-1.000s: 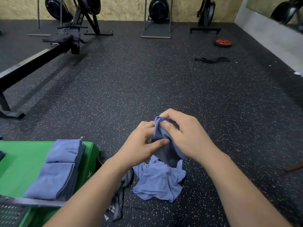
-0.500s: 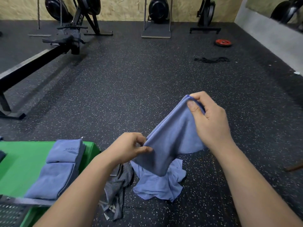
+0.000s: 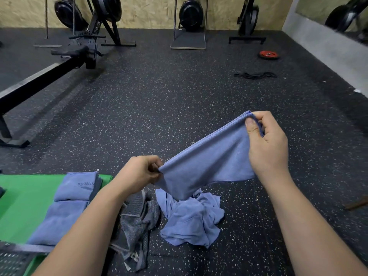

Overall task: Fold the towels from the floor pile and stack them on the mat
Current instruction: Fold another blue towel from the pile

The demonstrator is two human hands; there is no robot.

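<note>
A blue towel [image 3: 209,160] hangs stretched between my hands above the floor. My right hand [image 3: 266,144] pinches its upper right corner, raised higher. My left hand [image 3: 139,172] pinches the lower left corner. Below it on the floor lie a crumpled blue towel [image 3: 191,218] and a grey striped towel [image 3: 137,220]. At the left, the green mat [image 3: 25,202] carries two folded blue towels, the farther folded towel [image 3: 79,185] with lettering and the nearer folded towel [image 3: 57,222] partly hidden by my left forearm.
Black speckled rubber floor all around. A rowing machine rail [image 3: 33,84] runs along the left. More machines stand by the back wall. A red weight plate [image 3: 268,54] and a black band [image 3: 254,75] lie far right. A metal grid [image 3: 12,263] sits at bottom left.
My hands moved apart from a bunched grip, spreading the blue towel out. The right hand rose up and to the right; the left hand dropped lower left.
</note>
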